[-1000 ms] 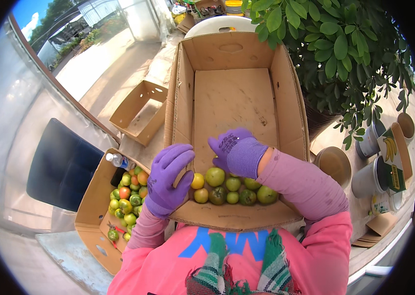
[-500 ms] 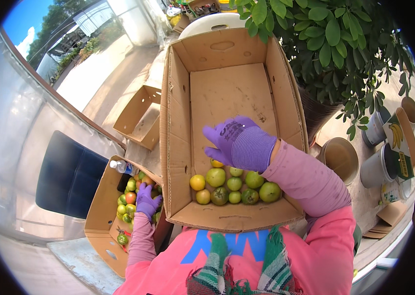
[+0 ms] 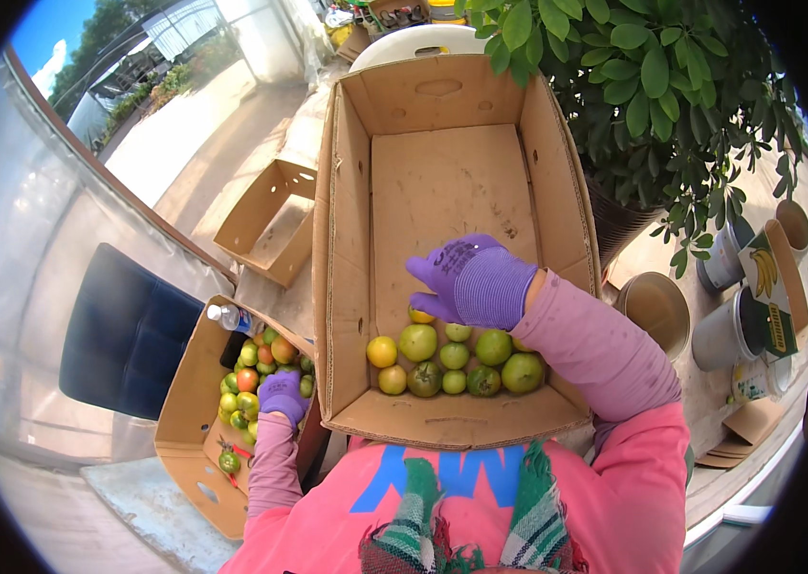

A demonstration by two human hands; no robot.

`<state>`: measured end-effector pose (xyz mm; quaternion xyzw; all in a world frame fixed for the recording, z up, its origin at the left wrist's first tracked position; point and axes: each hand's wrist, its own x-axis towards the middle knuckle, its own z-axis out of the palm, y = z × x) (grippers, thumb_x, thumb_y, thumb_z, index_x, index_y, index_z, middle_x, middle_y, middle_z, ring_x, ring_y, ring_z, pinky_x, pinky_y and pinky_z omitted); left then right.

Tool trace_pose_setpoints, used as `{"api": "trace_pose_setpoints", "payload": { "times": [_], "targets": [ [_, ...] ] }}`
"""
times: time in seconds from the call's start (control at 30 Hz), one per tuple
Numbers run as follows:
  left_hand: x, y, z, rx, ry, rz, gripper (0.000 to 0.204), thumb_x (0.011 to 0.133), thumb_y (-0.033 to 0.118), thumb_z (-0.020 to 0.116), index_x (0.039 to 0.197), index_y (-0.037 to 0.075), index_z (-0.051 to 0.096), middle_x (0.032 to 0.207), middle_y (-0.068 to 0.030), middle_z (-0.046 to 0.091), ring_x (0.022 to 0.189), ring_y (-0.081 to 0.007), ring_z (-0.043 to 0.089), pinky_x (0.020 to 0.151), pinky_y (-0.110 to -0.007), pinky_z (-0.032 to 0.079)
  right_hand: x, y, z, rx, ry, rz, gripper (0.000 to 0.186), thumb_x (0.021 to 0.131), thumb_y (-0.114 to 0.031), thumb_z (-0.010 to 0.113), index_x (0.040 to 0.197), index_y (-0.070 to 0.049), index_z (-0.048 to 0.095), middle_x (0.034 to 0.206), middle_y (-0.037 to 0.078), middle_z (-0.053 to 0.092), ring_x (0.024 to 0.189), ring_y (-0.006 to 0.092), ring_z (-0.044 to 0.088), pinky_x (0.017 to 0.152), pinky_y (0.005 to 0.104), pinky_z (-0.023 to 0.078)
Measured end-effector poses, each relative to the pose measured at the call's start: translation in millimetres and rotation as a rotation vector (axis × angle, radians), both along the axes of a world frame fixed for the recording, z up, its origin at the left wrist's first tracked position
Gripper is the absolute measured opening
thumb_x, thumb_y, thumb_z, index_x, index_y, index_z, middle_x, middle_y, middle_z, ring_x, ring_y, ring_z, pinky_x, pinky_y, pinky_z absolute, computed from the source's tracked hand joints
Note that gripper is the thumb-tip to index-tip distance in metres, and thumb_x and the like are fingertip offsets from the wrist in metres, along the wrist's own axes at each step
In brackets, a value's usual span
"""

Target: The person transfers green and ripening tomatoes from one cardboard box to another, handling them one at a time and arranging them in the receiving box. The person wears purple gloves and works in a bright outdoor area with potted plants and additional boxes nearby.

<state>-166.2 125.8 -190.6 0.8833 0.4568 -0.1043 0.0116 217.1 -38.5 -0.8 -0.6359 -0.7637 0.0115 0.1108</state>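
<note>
My purple-gloved right hand (image 3: 471, 279) is above the tomatoes in the large cardboard box (image 3: 458, 427), thumb and index apart, with nothing visible between them. Green and yellow tomatoes (image 3: 417, 342) lie along the box's near end, one yellow one partly under that hand. My left hand (image 3: 283, 392), also gloved, reaches into a lower box (image 3: 181, 421) at the left, onto a heap of mixed green, red and orange tomatoes (image 3: 247, 380); its fingertips are hidden. Red-handled snips (image 3: 237, 450) lie near it beside a green tomato.
A plastic bottle (image 3: 227, 316) lies in the left box. Behind stand a small carton (image 3: 241, 249) and a dark blue panel or seat (image 3: 112, 335). A leafy potted plant (image 3: 653, 86), buckets (image 3: 715, 344) and a banana-printed carton (image 3: 775, 287) are at the right.
My left hand has gone from the large box's left edge down into the left box. My right hand has shifted slightly rightward, still over the large box.
</note>
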Motion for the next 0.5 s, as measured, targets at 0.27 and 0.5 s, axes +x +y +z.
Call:
{"api": "trace_pose_setpoints", "payload": {
  "times": [0.27, 0.5],
  "targets": [
    [-8.3, 0.2, 78.3, 0.335, -0.607, 0.022, 0.055, 0.076, 0.02, 0.086, 0.126, 0.005, 0.066, 0.116, -0.0187, 0.069, 0.106, -0.0386, 0.064, 0.093, -0.048, 0.051, -3.1, 0.0, 3.9, 0.002, 0.071, 0.025, 0.034, 0.099, -0.039, 0.059, 0.101, -0.005, 0.063, 0.081, 0.016, 0.07, 0.079, 0.0384, 0.07, 0.074, 0.0497, 0.055],
    [95.9, -91.9, 180.2, 0.187, -1.084, -0.297, 0.065, 0.073, 0.007, 0.088, 0.134, 0.005, 0.064, 0.123, -0.0141, 0.067, 0.113, -0.0314, 0.064, 0.098, -0.039, 0.052, -33.4, -1.3, 27.4, -0.135, 0.689, 0.251, 0.059, 0.097, -0.041, 0.07, 0.138, -0.001, 0.058, 0.11, 0.022, 0.074, 0.096, 0.034, 0.074, 0.085, 0.0414, 0.058]
  ]
}}
